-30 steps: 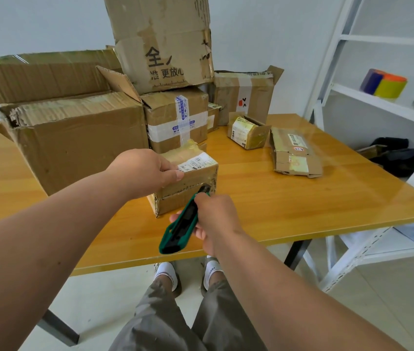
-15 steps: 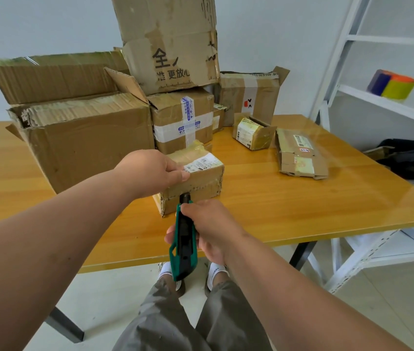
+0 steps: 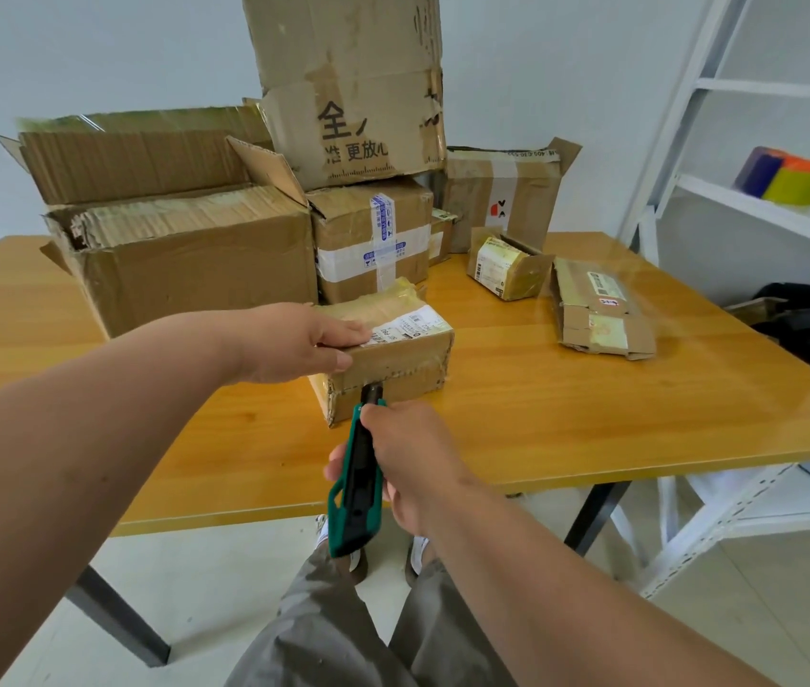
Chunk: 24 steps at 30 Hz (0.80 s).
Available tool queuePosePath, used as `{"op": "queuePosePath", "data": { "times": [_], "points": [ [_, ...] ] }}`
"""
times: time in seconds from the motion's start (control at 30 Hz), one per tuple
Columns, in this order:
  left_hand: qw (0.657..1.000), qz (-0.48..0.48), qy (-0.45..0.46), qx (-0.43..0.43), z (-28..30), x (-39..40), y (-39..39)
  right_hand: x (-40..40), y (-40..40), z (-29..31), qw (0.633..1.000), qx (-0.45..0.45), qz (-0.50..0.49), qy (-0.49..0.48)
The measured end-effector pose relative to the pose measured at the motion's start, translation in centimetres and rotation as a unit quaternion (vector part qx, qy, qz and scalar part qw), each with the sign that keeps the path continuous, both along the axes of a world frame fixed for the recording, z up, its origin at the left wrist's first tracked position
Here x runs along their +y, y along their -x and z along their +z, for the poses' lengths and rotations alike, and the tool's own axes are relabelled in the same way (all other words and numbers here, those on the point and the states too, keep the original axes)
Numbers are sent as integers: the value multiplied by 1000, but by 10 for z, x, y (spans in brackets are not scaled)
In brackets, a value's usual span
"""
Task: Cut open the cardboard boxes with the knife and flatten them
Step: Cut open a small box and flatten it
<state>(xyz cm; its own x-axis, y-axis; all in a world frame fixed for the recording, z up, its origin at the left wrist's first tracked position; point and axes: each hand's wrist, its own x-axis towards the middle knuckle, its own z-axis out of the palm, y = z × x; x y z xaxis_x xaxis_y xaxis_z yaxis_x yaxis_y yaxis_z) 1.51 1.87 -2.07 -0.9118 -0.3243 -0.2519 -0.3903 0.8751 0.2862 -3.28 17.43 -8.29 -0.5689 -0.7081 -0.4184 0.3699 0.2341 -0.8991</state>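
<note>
A small taped cardboard box with a white label lies near the front of the yellow wooden table. My left hand holds its left end, fingers flat over the top and thumb on the near side. My right hand grips a green utility knife. The knife's dark tip touches the box's near face at the taped seam.
Behind stand a large open box, a taped medium box with a tall torn box on top, a further box, a small open box and a flattened one. A white shelf rack rises at the right.
The knife has swung from slanting to pointing straight at the box, and its tip has reached the near face. My left hand has stayed on the box.
</note>
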Motion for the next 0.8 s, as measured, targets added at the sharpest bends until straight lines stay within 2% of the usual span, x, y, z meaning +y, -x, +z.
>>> {"op": "queuePosePath", "data": {
  "times": [0.17, 0.33, 0.53, 0.8],
  "points": [
    [1000, -5, 6, -7, 2, 2, 2, -5, -12, -2, 1000, -7, -24, 4],
    [1000, -4, 8, -5, 3, 5, 3, -4, -18, 2, 999, 3, 51, -6],
    [1000, -1, 11, -5, 4, 4, 4, 9, -3, 5, 988, 74, 136, -29],
    [999, 10, 39, 20, 4, -2, -5, 29, 30, 15, 985, 138, 85, -53]
  ]
}}
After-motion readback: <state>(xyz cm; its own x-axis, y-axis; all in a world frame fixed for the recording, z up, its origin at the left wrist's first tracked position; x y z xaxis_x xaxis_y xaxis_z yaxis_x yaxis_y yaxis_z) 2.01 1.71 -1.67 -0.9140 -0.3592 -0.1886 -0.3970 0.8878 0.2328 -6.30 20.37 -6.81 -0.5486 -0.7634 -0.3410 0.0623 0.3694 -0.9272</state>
